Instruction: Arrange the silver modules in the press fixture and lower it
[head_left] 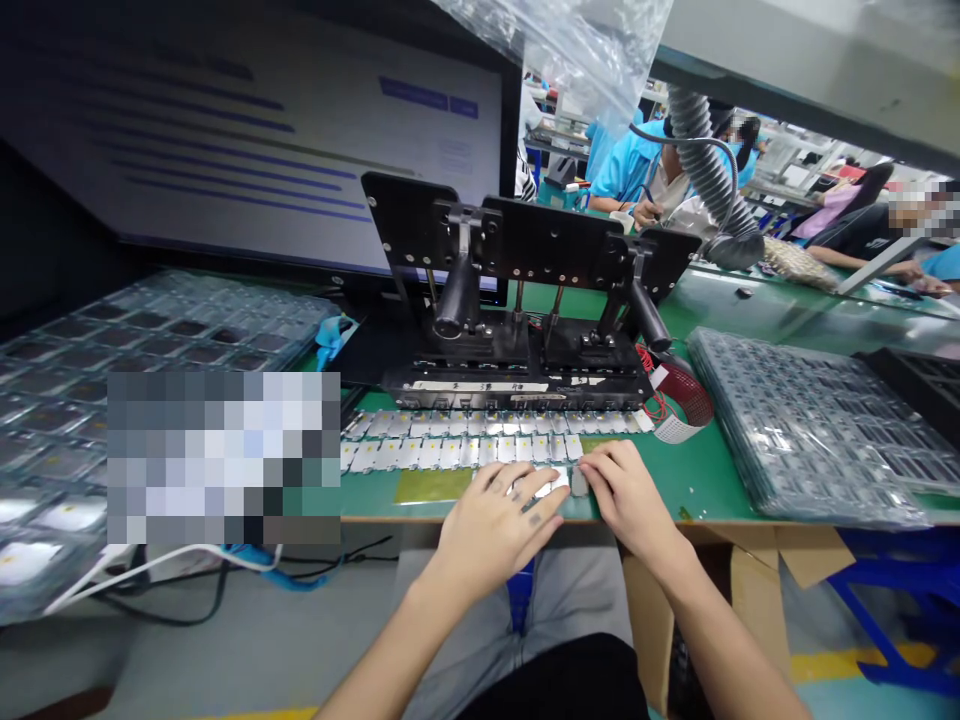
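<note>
My left hand (504, 520) lies palm down at the table's front edge, fingers stretched out over small white-silver plates (553, 480) that it partly hides. Just right of its fingertips is a small grey plate (579, 483) with rounded corners. The bent, pinched fingers of my right hand (624, 492) are at this plate's right edge. Beyond both hands run two rows of small metal-faced boards (457, 453), many with a yellow dot. A yellow-green sheet (431, 486) lies beside my left hand.
A black two-lever fixture (517, 330) stands behind the rows, with a monitor (300, 140) beyond it. Clear plastic trays of parts are stacked at left (202, 325) and right (795, 430). A ribbed grey duct (705, 160) hangs above. Other people sit across the bench.
</note>
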